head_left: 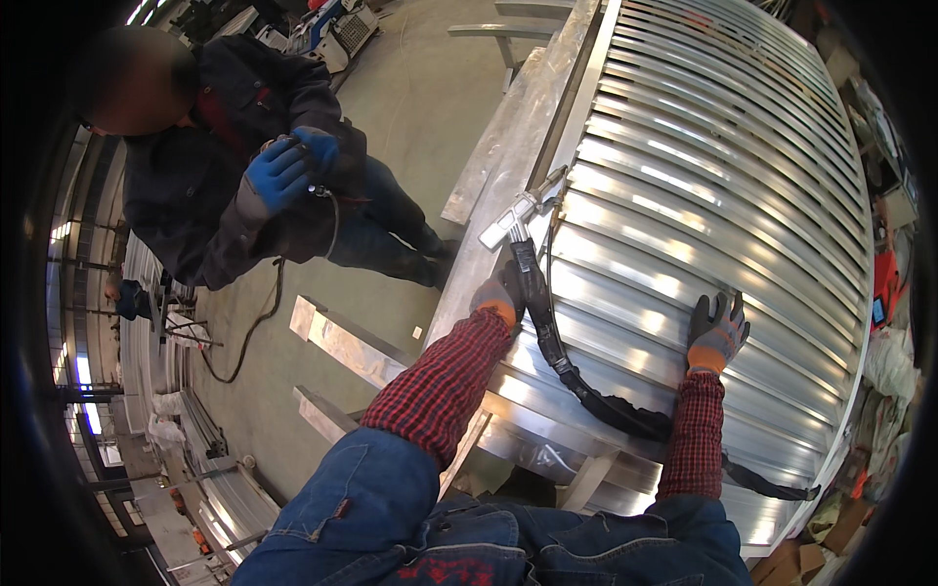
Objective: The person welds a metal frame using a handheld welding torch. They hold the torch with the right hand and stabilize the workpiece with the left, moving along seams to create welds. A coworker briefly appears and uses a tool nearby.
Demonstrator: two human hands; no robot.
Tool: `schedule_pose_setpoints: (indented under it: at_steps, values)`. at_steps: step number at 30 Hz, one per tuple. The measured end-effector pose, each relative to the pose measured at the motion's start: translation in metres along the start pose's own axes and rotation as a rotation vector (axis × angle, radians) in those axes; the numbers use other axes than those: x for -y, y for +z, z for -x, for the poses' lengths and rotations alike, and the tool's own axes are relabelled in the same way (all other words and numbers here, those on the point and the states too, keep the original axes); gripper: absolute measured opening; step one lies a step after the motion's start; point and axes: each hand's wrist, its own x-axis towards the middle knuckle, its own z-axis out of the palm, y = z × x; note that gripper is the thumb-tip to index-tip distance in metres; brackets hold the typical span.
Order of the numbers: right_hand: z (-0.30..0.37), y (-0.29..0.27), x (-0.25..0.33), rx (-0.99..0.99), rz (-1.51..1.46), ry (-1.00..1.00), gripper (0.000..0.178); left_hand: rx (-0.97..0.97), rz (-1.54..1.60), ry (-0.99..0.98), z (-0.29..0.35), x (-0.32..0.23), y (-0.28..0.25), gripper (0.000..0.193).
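A large slatted panel of shiny metal point(674, 234) lies in front of me. My right hand point(718, 330), in a grey and orange glove, rests on its slats with the fingers spread, holding nothing. At the panel's left edge my left hand point(500, 293), gloved alike, is against a thick black-wrapped cable point(547, 337); the cable partly hides its fingers, and I cannot tell its grip. The cable ends in a silver torch-like tool point(510, 221) lying on the panel's edge beyond that hand. From there the cable curves toward me and passes under my right forearm.
Across the left side stands a co-worker point(244, 166) in blue gloves, hands together around a small metal-tipped thing with a hose. Metal beams point(352, 342) jut out left of the panel. A dark hose point(264, 337) lies on the floor. Plastic bags point(889, 361) and cardboard line the right side.
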Motion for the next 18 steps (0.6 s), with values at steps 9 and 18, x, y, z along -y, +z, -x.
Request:
schedule_pose_setpoints:
  at_steps: [9,18]
  values:
    - [-0.005,0.0,0.0,0.038,0.002,-0.005,0.048,-0.017,-0.021,0.037,-0.008,0.01,0.011,0.051]
    - [0.0,0.01,-0.01,0.024,-0.032,0.003,0.052,-0.004,0.018,0.191,-0.028,0.056,0.035,0.043]
